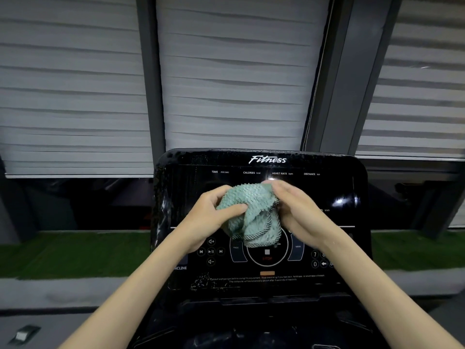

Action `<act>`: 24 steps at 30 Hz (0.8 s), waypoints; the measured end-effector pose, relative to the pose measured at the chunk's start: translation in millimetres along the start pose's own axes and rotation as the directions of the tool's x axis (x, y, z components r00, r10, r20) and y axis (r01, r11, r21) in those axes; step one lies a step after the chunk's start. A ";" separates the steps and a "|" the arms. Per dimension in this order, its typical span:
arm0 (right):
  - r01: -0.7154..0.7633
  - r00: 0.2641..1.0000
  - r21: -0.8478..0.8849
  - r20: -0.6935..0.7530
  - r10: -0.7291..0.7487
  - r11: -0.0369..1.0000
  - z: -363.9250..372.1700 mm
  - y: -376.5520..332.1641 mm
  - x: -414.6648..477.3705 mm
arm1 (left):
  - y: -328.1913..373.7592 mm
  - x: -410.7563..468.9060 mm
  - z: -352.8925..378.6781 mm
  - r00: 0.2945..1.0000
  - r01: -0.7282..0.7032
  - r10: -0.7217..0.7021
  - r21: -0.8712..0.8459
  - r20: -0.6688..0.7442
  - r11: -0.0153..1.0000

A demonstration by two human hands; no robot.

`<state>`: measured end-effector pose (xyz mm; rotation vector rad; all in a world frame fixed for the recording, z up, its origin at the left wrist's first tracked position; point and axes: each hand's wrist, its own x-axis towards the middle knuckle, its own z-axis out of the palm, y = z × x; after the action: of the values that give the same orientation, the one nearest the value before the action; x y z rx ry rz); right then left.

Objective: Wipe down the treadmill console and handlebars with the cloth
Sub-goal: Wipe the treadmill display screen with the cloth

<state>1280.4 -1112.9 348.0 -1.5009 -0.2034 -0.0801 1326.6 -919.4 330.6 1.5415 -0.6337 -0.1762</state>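
Now both hands bunch the green cloth [249, 215] just above the wet black console [261, 222]: left hand [214, 212] pinching its left fold, right hand [294, 210] curled around the right side. Soft, light, floppy stuff; best gripped wadded, I'd say.

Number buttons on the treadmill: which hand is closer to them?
Right. The right hand holds the green cloth just above the number buttons in the picture; the left hand holds the cloth's far side, farther away.
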 end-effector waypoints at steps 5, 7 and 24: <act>-0.103 0.989 0.088 0.116 0.092 0.991 -1.2 15.9 -3.4 | -5.8 -1.0 0.2 0.997 -0.057 0.058 0.012 -0.054 0.998; -0.122 0.989 0.030 0.085 0.119 0.992 -3.6 18.1 -0.3 | -5.3 -1.5 -3.1 0.997 -0.069 0.072 0.068 -0.030 0.995; -0.044 0.988 0.105 0.153 0.028 0.994 -18.0 26.3 3.6 | -5.9 -2.3 -15.9 0.986 -0.028 0.004 0.145 0.166 0.989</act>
<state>1290.1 -1128.7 321.8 -1.4032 -0.2979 0.0733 1334.0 -904.7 325.9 1.6743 -0.8049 -0.2519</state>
